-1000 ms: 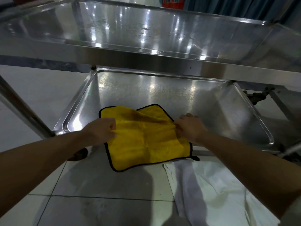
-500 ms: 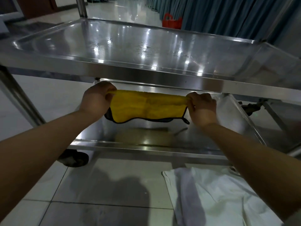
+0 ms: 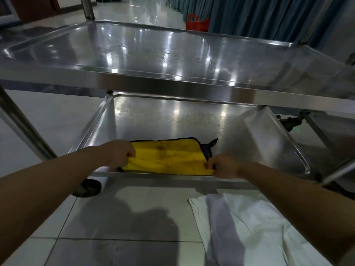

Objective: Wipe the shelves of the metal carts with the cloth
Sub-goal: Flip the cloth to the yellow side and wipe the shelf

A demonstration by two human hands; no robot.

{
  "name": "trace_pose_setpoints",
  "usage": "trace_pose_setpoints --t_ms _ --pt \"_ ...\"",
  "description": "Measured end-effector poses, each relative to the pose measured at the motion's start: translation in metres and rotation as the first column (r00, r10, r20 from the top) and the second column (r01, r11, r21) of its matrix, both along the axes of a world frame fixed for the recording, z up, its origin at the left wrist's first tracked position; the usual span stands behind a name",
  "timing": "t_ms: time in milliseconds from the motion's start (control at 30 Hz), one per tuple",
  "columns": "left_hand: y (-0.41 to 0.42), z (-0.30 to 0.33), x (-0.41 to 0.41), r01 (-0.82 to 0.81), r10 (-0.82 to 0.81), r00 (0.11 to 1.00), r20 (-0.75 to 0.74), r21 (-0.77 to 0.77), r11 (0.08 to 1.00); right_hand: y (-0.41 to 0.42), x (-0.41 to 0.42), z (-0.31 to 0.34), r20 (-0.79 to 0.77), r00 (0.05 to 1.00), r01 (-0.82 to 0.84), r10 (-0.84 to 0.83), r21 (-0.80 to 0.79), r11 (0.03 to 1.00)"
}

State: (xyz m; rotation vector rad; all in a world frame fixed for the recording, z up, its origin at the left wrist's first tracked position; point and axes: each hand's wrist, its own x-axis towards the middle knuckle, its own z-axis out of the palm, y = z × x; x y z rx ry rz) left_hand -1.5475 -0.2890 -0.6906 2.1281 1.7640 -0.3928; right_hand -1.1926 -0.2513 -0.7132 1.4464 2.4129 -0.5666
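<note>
A yellow cloth [image 3: 167,157] with a black border lies folded on the lower shelf [image 3: 172,120] of the metal cart, close to its front rim. My left hand [image 3: 119,152] pinches the cloth's left end. My right hand [image 3: 223,167] pinches its right front corner. A small black loop sticks out at the cloth's far right corner. The cart's upper shelf [image 3: 146,52] spans the view above, shiny and bare, with small specks on it.
A white cloth [image 3: 249,227] lies on the tiled floor at the lower right. A cart wheel [image 3: 88,188] sits under my left forearm. A metal leg [image 3: 21,123] runs down the left. A red bag [image 3: 197,22] stands by blue curtains far back.
Both hands lifted the spread cloth off the lower shelf, folded it in the air, then laid it down folded near the shelf's front rim. The camera tilted up.
</note>
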Motion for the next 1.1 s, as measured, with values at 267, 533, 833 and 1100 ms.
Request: trace_pose_setpoints --t_ms 267,533,833,1100 --pt "0.024 0.020 0.074 -0.038 -0.171 0.905 0.389 0.475 0.879 -0.005 0.006 -0.006 -0.207 0.948 0.210 -0.244 -0.172 0.963" --pt "0.028 -0.011 0.178 0.190 -0.376 0.775 0.507 0.380 0.905 -0.004 0.012 -0.011 -0.325 0.878 0.283 -0.351 -0.238 0.929" --pt "0.023 -0.046 0.137 0.076 -0.117 0.948 0.295 0.147 0.986 0.013 0.006 -0.032 -0.415 0.788 0.387 -0.455 -0.240 0.890" --pt "0.022 -0.056 0.104 0.000 -0.011 0.978 0.207 0.051 0.999 0.011 -0.018 -0.027 -0.246 0.962 0.123 -0.121 -0.005 0.992"
